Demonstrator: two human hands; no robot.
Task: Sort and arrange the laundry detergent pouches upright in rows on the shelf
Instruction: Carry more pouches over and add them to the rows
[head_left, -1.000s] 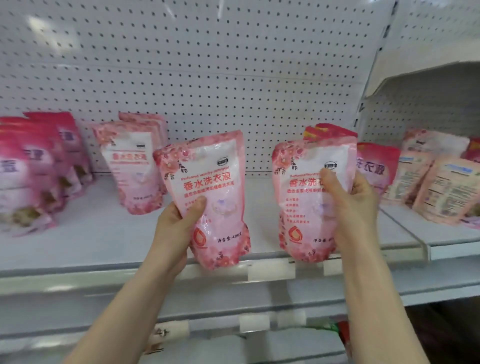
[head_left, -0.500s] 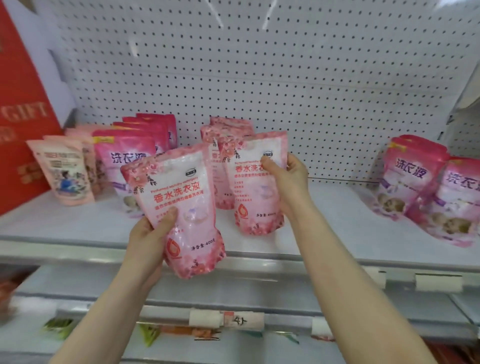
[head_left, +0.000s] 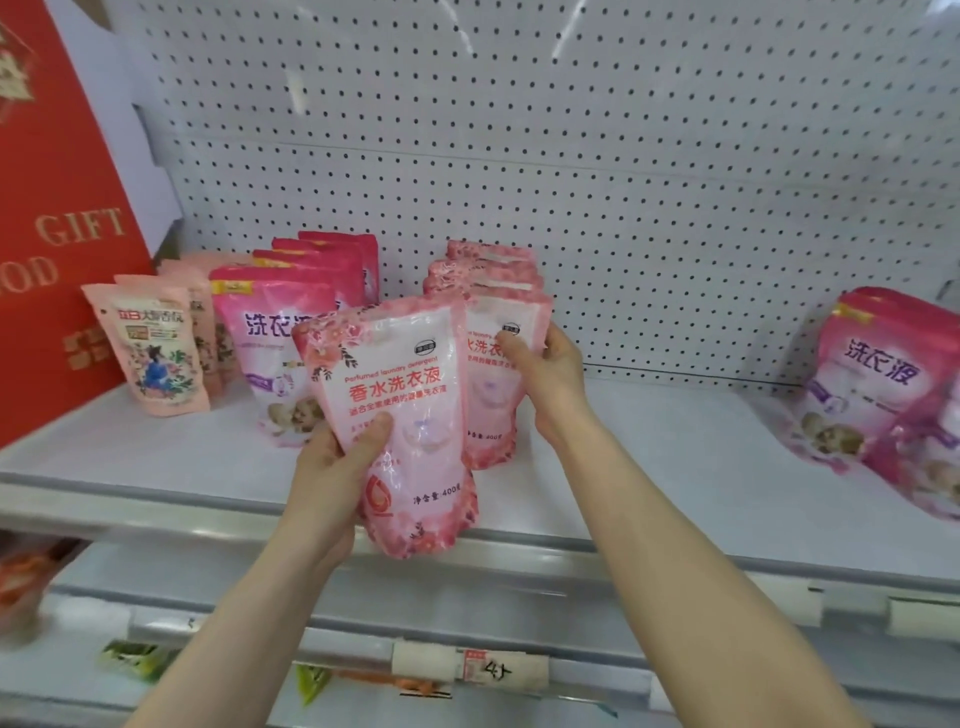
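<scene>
My left hand (head_left: 337, 462) grips a pink floral detergent pouch (head_left: 410, 415) upright, in the air above the shelf's front edge. My right hand (head_left: 545, 379) holds a second pouch of the same kind (head_left: 491, 400) by its upper right side; it stands on the white shelf (head_left: 649, 467) at the front of a row of like pouches (head_left: 483, 270). Left of that row stands a row of deeper pink pouches (head_left: 280, 332). Two more deep pink pouches (head_left: 872, 379) lean at the shelf's right end.
Pale peach pouches (head_left: 156, 348) stand at the far left beside a red gift box (head_left: 57, 218). A white pegboard (head_left: 571, 156) backs the shelf. Lower shelves with price tags (head_left: 467, 670) lie below.
The view swung left along the shelf. My right hand carried its pouch to the front of the floral row and set it down there. My left hand keeps its pouch raised.
</scene>
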